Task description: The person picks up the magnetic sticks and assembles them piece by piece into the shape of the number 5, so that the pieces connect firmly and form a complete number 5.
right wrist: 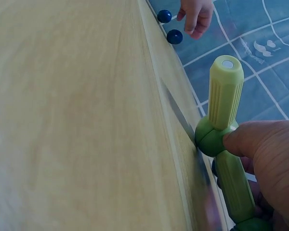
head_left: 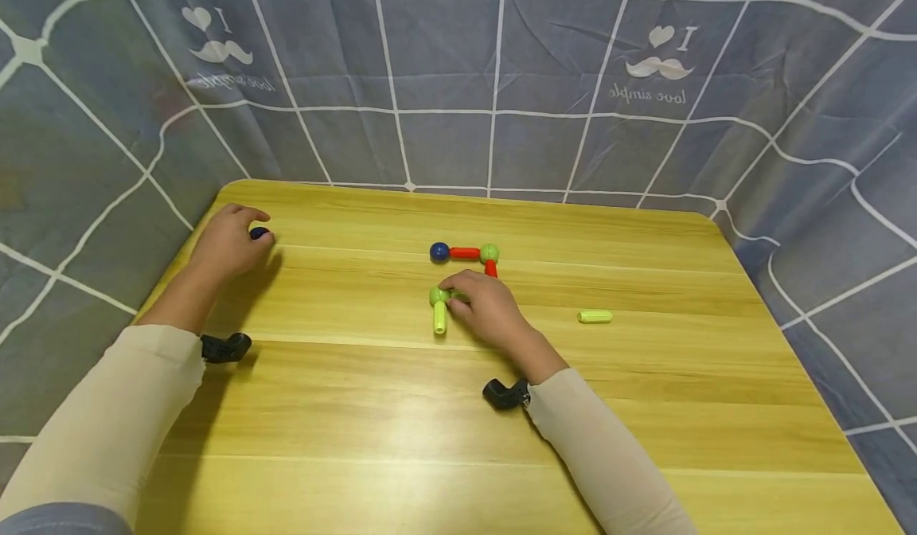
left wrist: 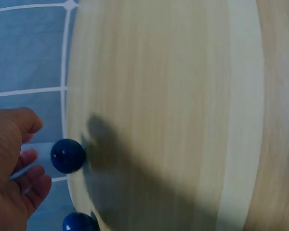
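At the table's far left, my left hand (head_left: 228,242) hovers beside a dark blue ball (head_left: 259,233), fingers loosely bent. The left wrist view shows that hand (left wrist: 14,166) apart from the ball (left wrist: 68,156), with a second blue ball (left wrist: 80,222) at the bottom edge. Near the middle, my right hand (head_left: 487,308) grips a joined green piece. In the right wrist view its thumb presses on the green ball (right wrist: 212,139); one light green stick (right wrist: 225,94) extends from the ball, and another (right wrist: 236,185) runs beside the fingers, which are partly hidden.
Behind the right hand, a blue ball (head_left: 439,252), a red stick (head_left: 465,253), a green ball (head_left: 489,254) and a second red stick (head_left: 490,268) form a corner. A loose light green stick (head_left: 595,317) lies right of that hand. A grey-blue curtain (head_left: 444,149) borders the table.
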Motion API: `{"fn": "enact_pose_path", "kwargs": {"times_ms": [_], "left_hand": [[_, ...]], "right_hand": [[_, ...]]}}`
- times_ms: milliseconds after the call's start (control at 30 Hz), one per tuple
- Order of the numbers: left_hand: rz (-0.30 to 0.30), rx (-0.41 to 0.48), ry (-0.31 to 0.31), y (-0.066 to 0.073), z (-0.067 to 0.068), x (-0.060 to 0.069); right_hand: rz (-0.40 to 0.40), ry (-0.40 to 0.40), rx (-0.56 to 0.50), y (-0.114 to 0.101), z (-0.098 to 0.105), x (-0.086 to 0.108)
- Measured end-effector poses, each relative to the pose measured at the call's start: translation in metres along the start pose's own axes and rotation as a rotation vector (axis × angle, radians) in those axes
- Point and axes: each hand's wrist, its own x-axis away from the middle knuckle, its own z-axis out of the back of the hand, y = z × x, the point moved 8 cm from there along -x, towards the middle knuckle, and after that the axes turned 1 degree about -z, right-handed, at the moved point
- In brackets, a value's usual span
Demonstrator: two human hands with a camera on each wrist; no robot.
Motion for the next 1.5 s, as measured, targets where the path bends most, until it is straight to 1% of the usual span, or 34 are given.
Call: {"fn": "enact_pose_path", "kwargs": {"times_ms": [100, 233, 333, 467, 567, 667, 867, 1100, 1233, 1333, 1500], "left_hand": [[-0.026, -0.029, -0.041, -0.001, -0.003, -0.004], [-0.037, -0.079, -0.082, -0.003, -0.006, -0.007], [-0.033, -0.095, -0.105, -0.006, -0.009, -0.009], [-0.023, -0.084, -0.118, -0.010, -0.016, -0.008], [-0.012, -0.066, -0.115, -0.012, -0.021, -0.007], [-0.005, -0.055, -0.112, -0.012, -0.022, -0.006], [-0.001, -0.032, -0.097, -0.011, -0.023, -0.004], [0.029, -0.014, -0.075, -0.012, -0.023, -0.001], [0.026, -0.002, -0.056, -0.009, -0.022, 0.000], [0.022, 0.042, -0.035, -0.003, -0.021, 0.002], [-0.003, 0.186, 0.004, 0.011, -0.019, 0.010]], "right_hand": [[-0.001, 0.000, 0.002, 0.000, 0.000, 0.000], [-0.006, 0.003, 0.011, 0.002, 0.001, 0.000], [-0.008, 0.000, 0.010, 0.003, 0.000, 0.000], [-0.009, -0.009, 0.011, 0.002, -0.001, 0.000], [-0.013, -0.017, 0.016, 0.001, -0.001, 0.000], [-0.014, -0.022, 0.018, 0.000, -0.001, 0.000], [-0.012, -0.017, 0.018, 0.001, -0.001, 0.000], [-0.011, -0.018, 0.027, 0.003, -0.002, -0.001], [-0.010, -0.009, 0.025, 0.004, -0.001, 0.000], [-0.005, -0.004, 0.023, 0.003, 0.000, 0.000], [-0.004, -0.009, 0.019, 0.003, -0.001, -0.001]]}}
